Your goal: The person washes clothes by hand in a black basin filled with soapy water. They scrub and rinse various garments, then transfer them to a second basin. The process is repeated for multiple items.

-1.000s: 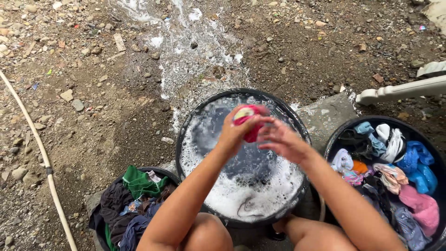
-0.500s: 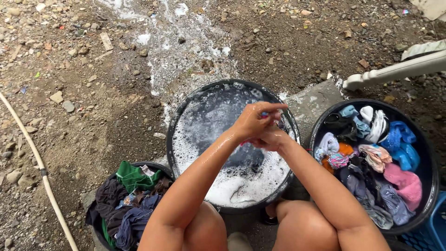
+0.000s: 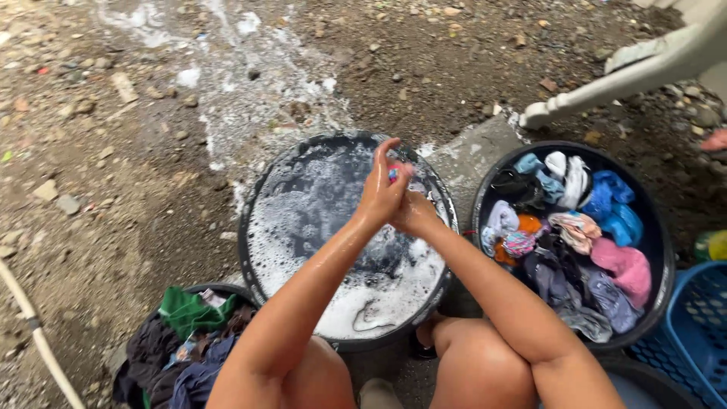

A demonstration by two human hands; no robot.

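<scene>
Left hand [image 3: 381, 189] and right hand [image 3: 415, 214] pressed together, forearms wet.

Soft, even daylight, prob. overcast or open shade; no hard shadows anywhere on the gravel ground [image 3: 91, 189]. Faint dark patch under the centre basin [image 3: 261, 220] only. Wet forearms and the left hand [image 3: 381, 191] carry small glints; foam in the basin reads bright white, near blown out at the near rim. Right hand [image 3: 415, 216] sharp enough, slight motion blur at fingertips. Wide-angle lens: mild stretching at frame edges, esp. far right by the white plastic leg [image 3: 628, 72] and near left by the hose [image 3: 38, 333]. Colours in the clothes tub [image 3: 659, 227] saturated. Focus ok throughout, some compression softness.
</scene>
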